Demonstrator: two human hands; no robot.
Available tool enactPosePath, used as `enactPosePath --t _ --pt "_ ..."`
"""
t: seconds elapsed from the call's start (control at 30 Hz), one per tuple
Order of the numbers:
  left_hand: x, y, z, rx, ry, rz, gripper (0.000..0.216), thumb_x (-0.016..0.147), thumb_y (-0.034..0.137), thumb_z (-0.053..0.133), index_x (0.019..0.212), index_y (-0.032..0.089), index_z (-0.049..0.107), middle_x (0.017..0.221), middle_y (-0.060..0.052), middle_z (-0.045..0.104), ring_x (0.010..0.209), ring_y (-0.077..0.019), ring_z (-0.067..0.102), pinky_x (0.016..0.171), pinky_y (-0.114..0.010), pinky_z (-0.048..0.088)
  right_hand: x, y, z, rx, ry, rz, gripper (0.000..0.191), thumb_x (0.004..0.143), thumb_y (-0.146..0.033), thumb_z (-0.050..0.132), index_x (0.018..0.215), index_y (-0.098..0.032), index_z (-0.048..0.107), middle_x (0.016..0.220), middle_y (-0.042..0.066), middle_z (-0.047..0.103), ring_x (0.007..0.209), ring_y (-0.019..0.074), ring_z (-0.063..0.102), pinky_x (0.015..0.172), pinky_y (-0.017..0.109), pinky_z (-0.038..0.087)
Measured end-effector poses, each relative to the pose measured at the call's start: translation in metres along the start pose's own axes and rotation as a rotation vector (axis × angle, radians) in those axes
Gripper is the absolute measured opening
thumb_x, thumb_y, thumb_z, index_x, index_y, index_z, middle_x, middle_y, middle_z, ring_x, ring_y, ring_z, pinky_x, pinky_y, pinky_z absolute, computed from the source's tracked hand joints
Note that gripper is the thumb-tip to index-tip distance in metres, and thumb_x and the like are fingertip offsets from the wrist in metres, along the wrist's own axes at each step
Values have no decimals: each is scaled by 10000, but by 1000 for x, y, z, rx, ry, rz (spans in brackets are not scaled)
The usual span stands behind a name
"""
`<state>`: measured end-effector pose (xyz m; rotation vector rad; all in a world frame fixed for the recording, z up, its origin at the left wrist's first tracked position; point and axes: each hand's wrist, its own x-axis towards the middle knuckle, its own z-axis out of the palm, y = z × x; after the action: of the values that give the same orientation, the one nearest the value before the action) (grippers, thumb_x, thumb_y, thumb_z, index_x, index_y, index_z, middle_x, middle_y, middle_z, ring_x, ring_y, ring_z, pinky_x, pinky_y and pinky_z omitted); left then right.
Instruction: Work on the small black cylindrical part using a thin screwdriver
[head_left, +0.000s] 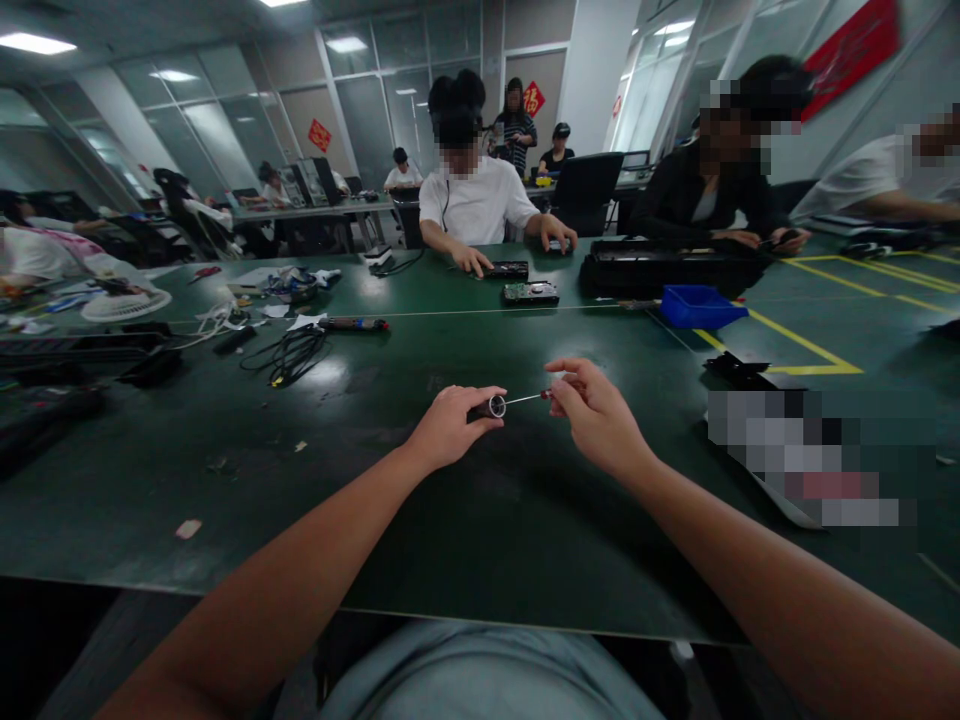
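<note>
Just above the middle of the green table, my left hand is closed around a small dark cylinder. Its pale, ring-shaped end faces right. My right hand pinches the short reddish handle of a thin screwdriver between thumb and finger, with the other fingers partly curled. The metal shaft runs left, and its tip meets or overlaps the cylinder's ringed end; how far it reaches inside cannot be seen. Both hands are held over the table.
Across the table, a person in a white shirt handles a dark part beside a hard drive. A blue tray stands right. A pen-like tool with black cables lies left. A partly blurred pale panel lies near my right arm.
</note>
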<state>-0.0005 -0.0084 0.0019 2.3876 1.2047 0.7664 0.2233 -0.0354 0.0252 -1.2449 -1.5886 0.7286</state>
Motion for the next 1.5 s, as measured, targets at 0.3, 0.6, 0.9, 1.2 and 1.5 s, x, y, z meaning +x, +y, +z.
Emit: enactPosePath --t 0.3,0.6,0.9,1.2,1.5 --pt "1 0 0 -29 13 -10 396 893 292 684 1285 267 629 1177 -44 695 1058 -233 623 997 -417 437 2 3 4 212 80 95 151 885 -300 570 1016 -226 571 801 -2 634 709 164 603 700 336 499" --pt "4 2 0 -89 54 48 405 898 279 681 1297 275 614 1193 -35 690 1070 -220 625 975 -398 441 12 16 11 768 94 444 234 901 -390 617 769 -197 627 678 3 584 602 136 552 670 324 555" --pt "4 0 0 4 3 17 408 904 312 675 1305 284 606 1192 -23 690 1052 -223 608 967 -406 412 13 17 9 634 213 291 218 881 -405 647 796 -207 621 722 -7 597 651 132 576 650 285 555" --pt "1 5 0 -13 -12 -24 417 902 320 672 1311 274 609 1230 -36 681 1068 -240 602 1016 -435 399 5 12 11 331 134 106 241 916 -444 564 908 -205 597 802 28 657 716 163 641 721 350 544" --pt "1 3 0 -10 17 -31 410 891 313 690 1294 277 622 1189 -39 695 1034 -234 617 970 -411 424 0 -2 -2 -67 76 -56 224 912 -419 584 892 -201 629 706 22 659 635 172 610 625 326 456"
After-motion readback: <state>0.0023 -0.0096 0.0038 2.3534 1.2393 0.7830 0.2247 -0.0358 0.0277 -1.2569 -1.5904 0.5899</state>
